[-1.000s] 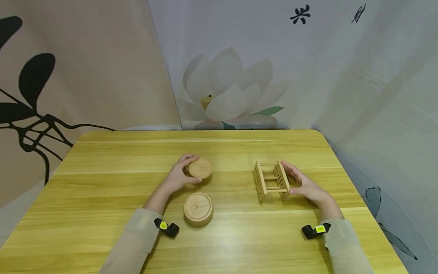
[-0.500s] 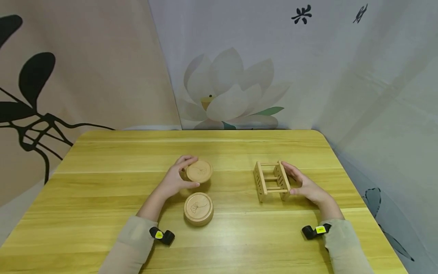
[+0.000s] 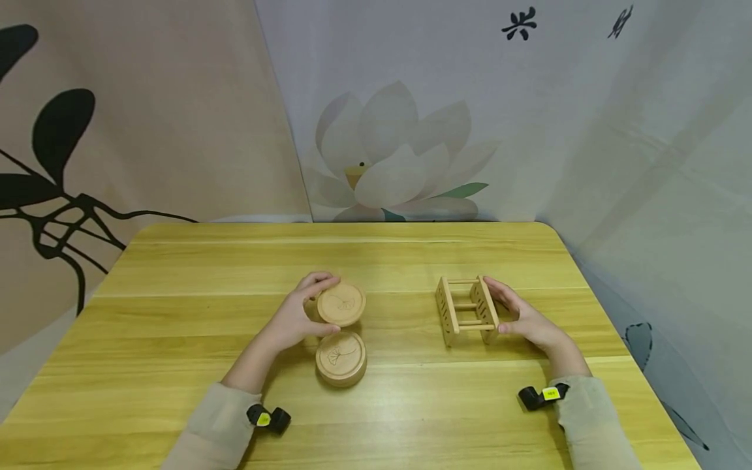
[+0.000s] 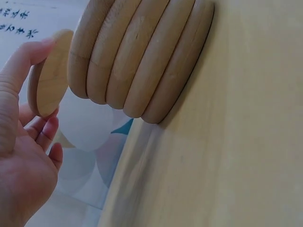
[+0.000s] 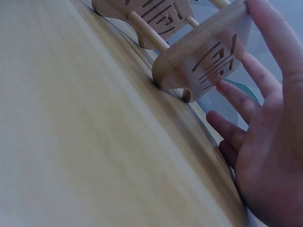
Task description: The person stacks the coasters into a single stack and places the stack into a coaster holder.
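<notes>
My left hand (image 3: 296, 320) pinches a round wooden coaster (image 3: 341, 304) by its edge, thumb on the near side and fingers on the far side. A ginkgo leaf is engraved on its face. Just in front stands a stack of several matching wooden coasters (image 3: 341, 358); the left wrist view shows the held coaster (image 4: 54, 71) beyond the stack's top, tilted. On the right, my right hand (image 3: 525, 321) grips the outer side panel of a wooden coaster rack (image 3: 448, 310). Its slotted panel (image 5: 203, 52) rests upright on the table, thumb and fingertips at its edges.
The light wooden table (image 3: 176, 365) has rounded far corners. Behind it hangs a cloth backdrop (image 3: 399, 150) printed with a lotus and dark leaves. Both wrists carry small black cameras, the left camera (image 3: 270, 419) and the right camera (image 3: 542, 395).
My left hand has drawn the coaster toward me and slightly left, so it now overlaps the stack's far edge in the head view. The right hand and rack stay put.
</notes>
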{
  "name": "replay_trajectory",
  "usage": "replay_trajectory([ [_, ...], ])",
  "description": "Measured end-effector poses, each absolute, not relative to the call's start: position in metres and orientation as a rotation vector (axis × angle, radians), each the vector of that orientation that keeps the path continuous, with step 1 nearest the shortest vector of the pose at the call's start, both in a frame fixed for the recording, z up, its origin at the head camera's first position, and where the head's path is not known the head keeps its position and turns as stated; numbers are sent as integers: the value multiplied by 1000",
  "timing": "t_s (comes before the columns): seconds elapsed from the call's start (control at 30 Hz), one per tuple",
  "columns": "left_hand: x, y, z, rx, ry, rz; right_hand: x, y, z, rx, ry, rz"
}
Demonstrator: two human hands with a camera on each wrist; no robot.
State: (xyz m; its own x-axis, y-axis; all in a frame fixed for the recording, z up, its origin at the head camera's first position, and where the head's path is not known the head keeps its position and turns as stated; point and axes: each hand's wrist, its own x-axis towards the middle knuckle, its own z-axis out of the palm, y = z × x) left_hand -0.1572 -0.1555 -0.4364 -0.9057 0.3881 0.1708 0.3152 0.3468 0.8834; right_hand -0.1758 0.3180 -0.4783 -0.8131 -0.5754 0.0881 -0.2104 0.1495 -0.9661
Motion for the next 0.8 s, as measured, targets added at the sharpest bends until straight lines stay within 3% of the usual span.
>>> replay_trajectory([
  [0.8, -124, -160, -436, 728, 2506, 1552, -176, 318, -478, -790, 2146, -1702],
])
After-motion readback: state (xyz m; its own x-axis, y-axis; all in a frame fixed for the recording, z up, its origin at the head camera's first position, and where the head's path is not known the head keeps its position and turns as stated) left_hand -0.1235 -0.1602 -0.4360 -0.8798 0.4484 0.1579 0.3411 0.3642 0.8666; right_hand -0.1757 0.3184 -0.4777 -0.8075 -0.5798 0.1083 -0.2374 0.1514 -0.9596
